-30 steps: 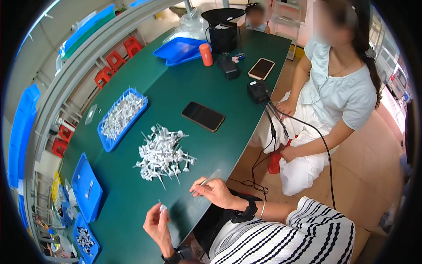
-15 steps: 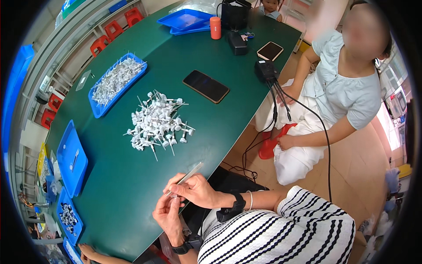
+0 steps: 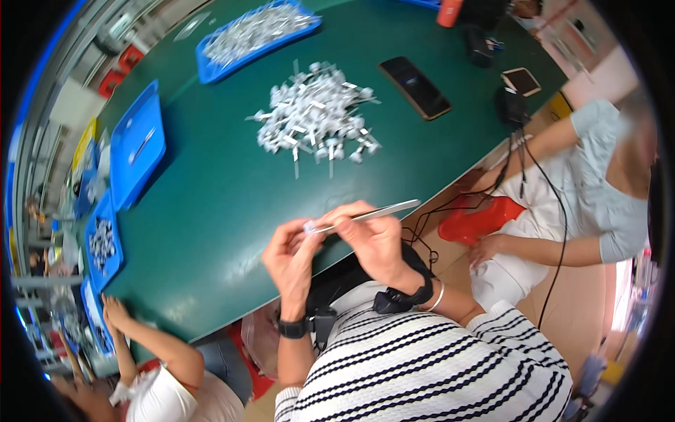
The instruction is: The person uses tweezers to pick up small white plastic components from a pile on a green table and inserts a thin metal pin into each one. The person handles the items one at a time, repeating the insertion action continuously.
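Above the table's near edge, my right hand (image 3: 374, 243) grips a pair of metal tweezers (image 3: 391, 209), the blunt end pointing right. The tips reach a small white plastic piece (image 3: 309, 226) pinched in the fingertips of my left hand (image 3: 290, 257). My fingers cover most of the piece, so its shape is unclear. Beyond my hands, a loose pile of white plastic parts with thin stems (image 3: 316, 116) lies on the green table (image 3: 232, 204).
A blue tray of similar white parts (image 3: 307, 29) stands behind the pile. Other blue trays (image 3: 156, 119) line the left side, one with small dark-and-white parts (image 3: 103, 243). A dark phone (image 3: 416, 88) and black cables (image 3: 555, 211) are to the right. People sit at both sides.
The view has shifted, so the table things appear higher and further right. My hands have moved apart a little, and the tweezers have tipped from steep to nearly level, tips at the white piece.
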Motion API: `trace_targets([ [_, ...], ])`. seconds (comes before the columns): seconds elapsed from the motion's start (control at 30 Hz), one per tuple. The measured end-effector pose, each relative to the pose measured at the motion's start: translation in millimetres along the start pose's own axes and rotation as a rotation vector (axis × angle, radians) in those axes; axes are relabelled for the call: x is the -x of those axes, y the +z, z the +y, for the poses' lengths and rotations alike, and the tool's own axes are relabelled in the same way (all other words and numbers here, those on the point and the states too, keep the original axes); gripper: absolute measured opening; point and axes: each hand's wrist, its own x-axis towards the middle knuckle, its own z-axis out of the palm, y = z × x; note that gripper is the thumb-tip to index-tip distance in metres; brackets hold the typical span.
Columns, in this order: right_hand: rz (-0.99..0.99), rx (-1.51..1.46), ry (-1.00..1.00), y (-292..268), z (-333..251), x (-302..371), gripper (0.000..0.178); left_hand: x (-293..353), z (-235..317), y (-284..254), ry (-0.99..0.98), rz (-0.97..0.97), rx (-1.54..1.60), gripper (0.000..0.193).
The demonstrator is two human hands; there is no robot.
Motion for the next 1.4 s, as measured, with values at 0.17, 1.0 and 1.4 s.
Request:
trace_targets([
  [0.17, 0.006, 0.166, -0.069, -8, 7, -2, 0.023, 3, -8, 5, 0.033, -0.052, 0.078, 0.028],
  [1.0, 0.021, 0.335, -0.154, -6, 14, -2, 0.014, 5, -5, 7, 0.028, -0.023, 0.073, 0.028],
  [1.4, -0.003, 0.381, -0.148, -10, 15, -2, 0.02, 6, -11, 8, 0.061, -0.021, 0.051, 0.028],
])
